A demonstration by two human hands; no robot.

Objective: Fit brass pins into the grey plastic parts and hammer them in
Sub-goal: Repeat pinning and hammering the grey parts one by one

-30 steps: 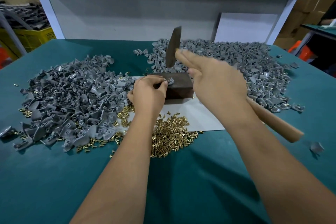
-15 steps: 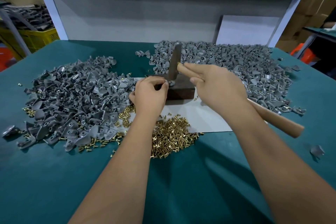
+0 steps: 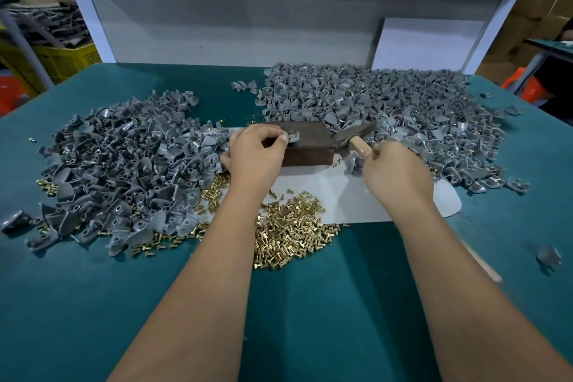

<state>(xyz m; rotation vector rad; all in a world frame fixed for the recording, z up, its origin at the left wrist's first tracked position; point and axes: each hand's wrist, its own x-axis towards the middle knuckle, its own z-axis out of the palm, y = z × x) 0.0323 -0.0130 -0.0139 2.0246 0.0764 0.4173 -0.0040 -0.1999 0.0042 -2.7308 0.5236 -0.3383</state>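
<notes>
My left hand (image 3: 255, 152) pinches a grey plastic part (image 3: 293, 137) on top of a dark brown block (image 3: 307, 146) at the table's middle. My right hand (image 3: 395, 172) grips the wooden handle of a hammer (image 3: 356, 135). The hammer head lies low, to the right of the block, at the edge of the right pile. A heap of brass pins (image 3: 291, 228) lies in front of the block, near my left forearm. Whether a pin sits in the held part is hidden by my fingers.
A big pile of grey parts (image 3: 124, 164) covers the left of the green table (image 3: 62, 304), another pile (image 3: 387, 102) the back right. A white sheet (image 3: 356, 198) lies under the block. One stray part (image 3: 548, 256) lies far right. A yellow crate (image 3: 62, 60) stands off-table, left.
The hammer came down from above the block, struck the part, then swung away to the right and low. My left hand kept hold of the part on the block.
</notes>
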